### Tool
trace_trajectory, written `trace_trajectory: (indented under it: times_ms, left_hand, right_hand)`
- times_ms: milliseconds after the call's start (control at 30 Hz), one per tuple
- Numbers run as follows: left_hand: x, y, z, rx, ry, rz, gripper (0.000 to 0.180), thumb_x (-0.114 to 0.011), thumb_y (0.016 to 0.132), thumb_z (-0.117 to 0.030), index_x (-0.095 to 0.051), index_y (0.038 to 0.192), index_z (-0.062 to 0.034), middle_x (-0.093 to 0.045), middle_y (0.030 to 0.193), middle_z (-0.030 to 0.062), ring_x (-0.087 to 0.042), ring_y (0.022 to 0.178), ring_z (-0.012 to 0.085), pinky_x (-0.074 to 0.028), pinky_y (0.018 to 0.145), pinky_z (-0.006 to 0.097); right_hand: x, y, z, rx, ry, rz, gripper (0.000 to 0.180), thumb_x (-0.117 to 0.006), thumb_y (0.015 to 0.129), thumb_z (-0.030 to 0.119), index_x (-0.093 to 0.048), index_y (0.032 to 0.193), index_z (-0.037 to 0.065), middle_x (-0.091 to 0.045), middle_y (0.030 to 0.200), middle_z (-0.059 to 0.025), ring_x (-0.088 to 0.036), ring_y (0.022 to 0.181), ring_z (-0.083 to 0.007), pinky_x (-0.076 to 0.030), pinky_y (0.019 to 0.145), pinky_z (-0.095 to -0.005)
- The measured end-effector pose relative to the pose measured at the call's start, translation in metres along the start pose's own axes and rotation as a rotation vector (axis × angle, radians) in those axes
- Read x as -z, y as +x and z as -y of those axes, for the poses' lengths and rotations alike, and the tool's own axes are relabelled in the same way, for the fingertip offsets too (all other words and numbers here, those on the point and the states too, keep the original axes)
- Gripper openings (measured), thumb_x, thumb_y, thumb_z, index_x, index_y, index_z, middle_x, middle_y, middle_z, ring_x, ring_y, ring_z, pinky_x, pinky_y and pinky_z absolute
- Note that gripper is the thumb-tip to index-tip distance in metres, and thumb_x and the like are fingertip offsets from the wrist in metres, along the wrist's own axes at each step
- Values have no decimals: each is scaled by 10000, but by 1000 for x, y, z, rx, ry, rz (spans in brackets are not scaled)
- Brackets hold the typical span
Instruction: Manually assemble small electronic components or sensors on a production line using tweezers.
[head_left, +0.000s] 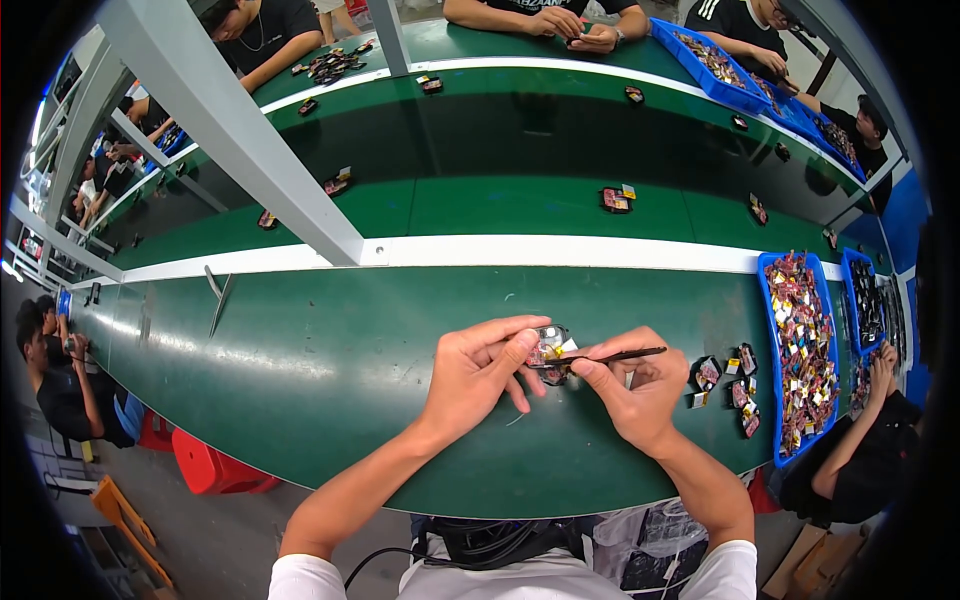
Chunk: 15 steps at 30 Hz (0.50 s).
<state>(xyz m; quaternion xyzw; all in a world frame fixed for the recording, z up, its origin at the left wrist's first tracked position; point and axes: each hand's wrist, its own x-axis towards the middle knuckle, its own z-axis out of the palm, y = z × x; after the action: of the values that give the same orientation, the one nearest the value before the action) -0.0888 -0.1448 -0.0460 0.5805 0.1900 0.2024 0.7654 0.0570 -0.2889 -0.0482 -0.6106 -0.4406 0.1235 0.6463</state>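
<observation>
Small dark-cased device (548,347) at frame centre, pinched in left hand (482,368). Right hand (635,388) pinches slim black tool (640,353), perhaps tweezers, tip at device. Blue tray (769,350), right of frame.

Holds a small rounded black plastic housing (551,338) with a pinkish-red interior and a yellow-and-white patch in the left fingers (519,346) above the green worktop (300,370), and grips a slim dark stick-like tool (637,354) almost level in the right fingers (585,369), pointing leftward across the housing's lower part.
</observation>
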Motion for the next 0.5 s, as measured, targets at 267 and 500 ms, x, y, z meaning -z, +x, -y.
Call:
trace_trajectory:
  times_ms: [267, 500]
  left_hand:
    - [2, -1, -5, -5, 66, 8, 307, -633, 972, -50, -621, 1245, 92, -723, 916, 172, -703, 674, 183, -556, 460, 252]
    - [1, -2, -7, -9, 61, -23, 297, -633, 969, -40, -626, 1235, 92, -724, 918, 167, -696, 656, 175, -547, 452, 247]
  right_hand:
    - [0, 1, 1, -113, 127, 10, 158, -812, 811, -18, -694, 917, -23, -693, 739, -36, -442, 486, 18, -276, 424, -178]
    - [2, 5, 4, 35, -34, 31, 150, -821, 784, -19, -704, 877, -16, -721, 753, -60, -477, 453, -9, -308, 425, -176]
